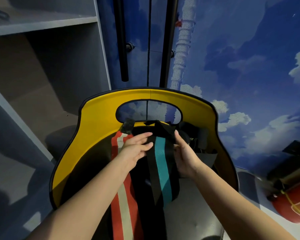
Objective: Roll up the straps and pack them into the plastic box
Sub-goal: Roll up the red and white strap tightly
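**Both hands on the teal strap, roll about to begin**

Forearms reach in from the bottom edge, and close under them the red-and-cream striped webbing strap point(123, 201) runs toward me, lying flat and not yet rolled. Beside it lies the black-and-teal striped webbing strap point(160, 170), which I am working on. My left hand point(134, 149) has its fingers nearly straight, laid against the strap's black edge to steady it rather than clamp it. My right hand point(184, 153) curls around the far side; the fingertips are hidden, so I cannot tell how firmly it grips. I hold near the far end, where the band folds over, because that seems the natural place to start a tight coil. Both straps rest within the yellow curved chair back with its oval cut-out point(100, 135), which keeps them from sliding off. A dark bundle point(196, 135) sits just behind my right hand. I see no plastic box.
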A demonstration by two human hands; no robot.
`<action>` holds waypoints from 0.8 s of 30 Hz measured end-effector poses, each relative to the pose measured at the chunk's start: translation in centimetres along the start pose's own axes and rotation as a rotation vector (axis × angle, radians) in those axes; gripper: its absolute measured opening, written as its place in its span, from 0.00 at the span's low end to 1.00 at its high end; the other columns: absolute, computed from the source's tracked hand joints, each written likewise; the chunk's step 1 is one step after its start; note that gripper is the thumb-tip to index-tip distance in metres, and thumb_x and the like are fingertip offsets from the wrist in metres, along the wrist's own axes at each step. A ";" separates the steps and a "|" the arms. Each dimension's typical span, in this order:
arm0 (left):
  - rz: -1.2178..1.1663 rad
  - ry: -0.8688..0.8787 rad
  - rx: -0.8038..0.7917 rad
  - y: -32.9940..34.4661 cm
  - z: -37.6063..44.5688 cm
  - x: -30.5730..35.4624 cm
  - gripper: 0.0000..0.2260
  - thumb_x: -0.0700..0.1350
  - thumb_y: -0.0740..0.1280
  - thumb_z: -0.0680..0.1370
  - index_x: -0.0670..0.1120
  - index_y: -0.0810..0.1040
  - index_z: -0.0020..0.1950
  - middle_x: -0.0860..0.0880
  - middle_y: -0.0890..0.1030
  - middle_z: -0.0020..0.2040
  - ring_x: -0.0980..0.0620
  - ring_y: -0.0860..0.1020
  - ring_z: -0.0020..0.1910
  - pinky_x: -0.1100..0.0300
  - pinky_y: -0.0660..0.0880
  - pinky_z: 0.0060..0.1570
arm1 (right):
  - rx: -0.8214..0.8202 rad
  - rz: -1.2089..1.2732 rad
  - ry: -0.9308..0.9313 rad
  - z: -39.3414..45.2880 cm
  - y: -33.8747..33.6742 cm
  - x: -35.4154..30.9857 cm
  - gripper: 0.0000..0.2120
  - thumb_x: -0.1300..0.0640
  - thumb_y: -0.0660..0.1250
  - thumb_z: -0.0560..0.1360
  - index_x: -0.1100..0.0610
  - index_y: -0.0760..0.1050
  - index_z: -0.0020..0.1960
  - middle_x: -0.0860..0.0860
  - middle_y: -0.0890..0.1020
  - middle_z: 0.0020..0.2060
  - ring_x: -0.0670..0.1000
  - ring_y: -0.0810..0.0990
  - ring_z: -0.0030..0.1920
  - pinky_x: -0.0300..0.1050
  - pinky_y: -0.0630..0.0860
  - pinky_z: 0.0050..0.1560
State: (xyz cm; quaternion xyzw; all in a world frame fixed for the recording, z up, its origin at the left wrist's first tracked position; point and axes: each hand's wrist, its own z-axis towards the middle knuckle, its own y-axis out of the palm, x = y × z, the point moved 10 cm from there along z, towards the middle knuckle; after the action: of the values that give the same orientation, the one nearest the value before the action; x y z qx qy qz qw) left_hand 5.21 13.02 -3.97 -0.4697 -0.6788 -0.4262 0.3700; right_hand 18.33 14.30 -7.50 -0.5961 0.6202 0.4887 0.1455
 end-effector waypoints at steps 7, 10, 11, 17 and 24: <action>0.195 -0.063 -0.170 0.1 -1.4 -2.7 0.12 0.30 0.68 0.73 0.47 0.76 0.48 0.50 0.81 0.47 0.54 0.81 0.44 0.60 0.79 0.43 | 0.217 -0.039 -0.089 0.7 -0.7 -1.9 0.14 0.68 0.60 0.77 0.67 0.71 0.63 0.62 0.80 0.50 0.60 0.80 0.51 0.50 0.77 0.47; 0.041 -0.212 -0.199 0.1 -1.5 -3.5 0.07 0.44 0.66 0.77 0.45 0.74 0.54 0.46 0.83 0.50 0.48 0.82 0.47 0.54 0.79 0.46 | 0.138 -0.046 -0.185 0.5 0.2 -2.6 0.15 0.69 0.59 0.77 0.64 0.73 0.62 0.62 0.80 0.52 0.60 0.79 0.51 0.55 0.74 0.58; -0.016 -0.267 -0.177 0.0 -1.3 -3.7 0.13 0.51 0.65 0.77 0.44 0.75 0.56 0.44 0.82 0.53 0.45 0.81 0.51 0.51 0.78 0.50 | 0.110 -0.044 -0.220 0.4 0.6 -3.1 0.16 0.69 0.59 0.77 0.63 0.73 0.64 0.62 0.80 0.53 0.60 0.79 0.51 0.55 0.73 0.59; -0.224 -0.320 0.016 -0.1 0.9 -2.1 0.21 0.58 0.67 0.74 0.42 0.77 0.57 0.40 0.82 0.53 0.42 0.81 0.52 0.49 0.77 0.52 | -0.105 -0.139 -0.403 -1.1 3.4 -5.0 0.18 0.69 0.59 0.77 0.55 0.75 0.63 0.59 0.80 0.58 0.56 0.79 0.58 0.49 0.75 0.60; -0.228 -0.075 -0.017 0.6 2.7 3.2 0.11 0.35 0.62 0.78 0.42 0.74 0.60 0.41 0.78 0.59 0.43 0.75 0.63 0.47 0.72 0.59 | -0.232 -0.114 -0.266 -1.4 3.4 -3.7 0.18 0.58 0.61 0.74 0.60 0.75 0.62 0.60 0.81 0.54 0.58 0.80 0.55 0.47 0.77 0.52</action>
State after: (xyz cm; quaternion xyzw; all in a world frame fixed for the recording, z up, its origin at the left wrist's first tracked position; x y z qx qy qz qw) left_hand 4.65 16.64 -1.94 -0.4081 -0.7378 -0.4533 0.2892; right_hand 16.79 14.78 -2.51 -0.5731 0.5001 0.6225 0.1842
